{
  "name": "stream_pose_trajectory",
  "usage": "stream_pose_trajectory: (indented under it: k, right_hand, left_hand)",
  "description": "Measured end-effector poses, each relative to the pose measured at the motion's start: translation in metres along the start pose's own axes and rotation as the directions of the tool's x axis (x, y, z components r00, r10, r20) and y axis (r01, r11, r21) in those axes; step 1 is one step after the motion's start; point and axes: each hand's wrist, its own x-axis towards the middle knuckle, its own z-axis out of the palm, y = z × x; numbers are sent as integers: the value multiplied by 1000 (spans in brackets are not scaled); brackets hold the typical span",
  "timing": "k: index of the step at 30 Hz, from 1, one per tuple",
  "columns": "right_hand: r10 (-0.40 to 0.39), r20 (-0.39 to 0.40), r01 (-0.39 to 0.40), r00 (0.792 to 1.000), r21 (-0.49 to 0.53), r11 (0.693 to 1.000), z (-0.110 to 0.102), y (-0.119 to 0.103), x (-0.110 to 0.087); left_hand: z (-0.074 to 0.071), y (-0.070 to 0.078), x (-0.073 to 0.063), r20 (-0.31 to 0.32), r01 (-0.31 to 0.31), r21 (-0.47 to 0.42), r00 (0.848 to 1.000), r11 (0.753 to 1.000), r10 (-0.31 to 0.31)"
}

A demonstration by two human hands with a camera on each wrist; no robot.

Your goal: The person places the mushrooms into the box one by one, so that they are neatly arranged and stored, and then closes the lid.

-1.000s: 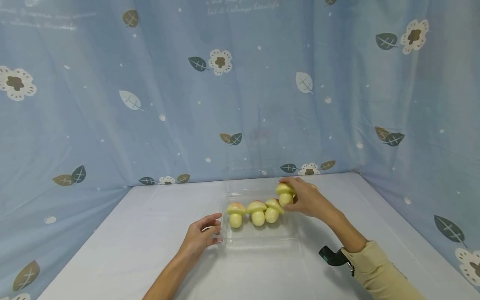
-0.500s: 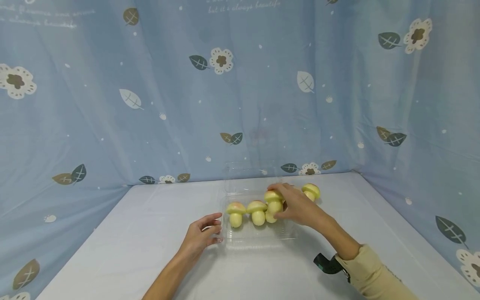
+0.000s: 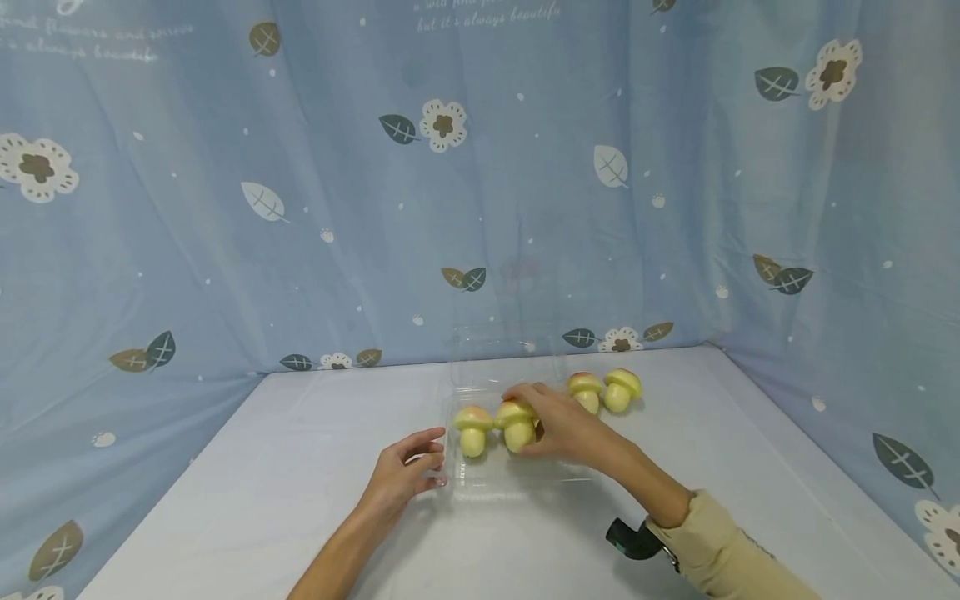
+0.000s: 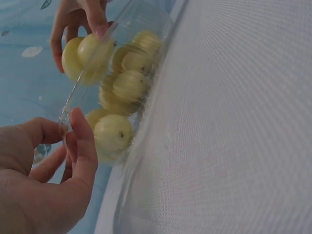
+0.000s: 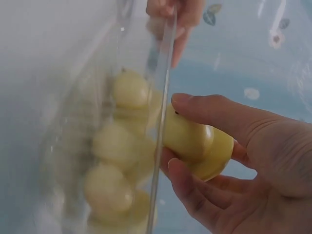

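Observation:
A hinged clear plastic container (image 3: 517, 482) stands on the table in the head view. My left hand (image 3: 408, 468) pinches its left wall; thumb and forefinger meet at the rim in the left wrist view. A pale yellow-green mushroom-shaped piece (image 3: 517, 425) with a rounded cap is in my right hand (image 3: 562, 427), gripped between thumb and fingers above the rim. Three similar mushroom-shaped pieces (image 4: 130, 86) lie in a row inside. Of these, the leftmost mushroom-shaped piece (image 3: 472, 432) shows plainly in the head view; the right hand hides the others.
Two more mushroom-shaped pieces (image 3: 621, 390) sit on the white table (image 3: 300, 483), right of the container. The container's clear lid (image 3: 506, 358) stands raised at the back. A blue patterned curtain (image 3: 337, 208) hangs behind the table. A dark wrist device (image 3: 633, 540) hangs by the right sleeve.
My right hand has moved left and lower with the mushroom-shaped piece, over the container. Two pieces it was covering on the right have come into view. The left hand stays in place.

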Motion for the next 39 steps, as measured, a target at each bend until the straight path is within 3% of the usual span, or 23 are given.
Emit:
stream_pose_trajectory:
  k: [7, 14, 23, 34, 39]
  right_hand:
    - [13, 58, -14, 998, 15, 1000, 13, -10, 10]
    - [-47, 99, 38, 994, 92, 995, 24, -13, 15]
    - [-39, 112, 32, 993, 70, 997, 31, -19, 21]
    - [-111, 126, 102, 986, 77, 992, 34, -20, 26]
    - [-139, 163, 108, 977, 186, 977, 34, -21, 25]
  left_hand:
    - [1, 0, 1, 6, -10, -8, 1000, 1000, 10]
    - [1, 0, 1, 14, -12, -10, 1000, 1000, 12]
    - [0, 0, 0, 17, -14, -15, 1000, 1000, 14]
    - [-1, 0, -1, 26, -14, -14, 1000, 1000, 14]
    - [-1, 0, -1, 29, -16, -14, 999, 1000, 16]
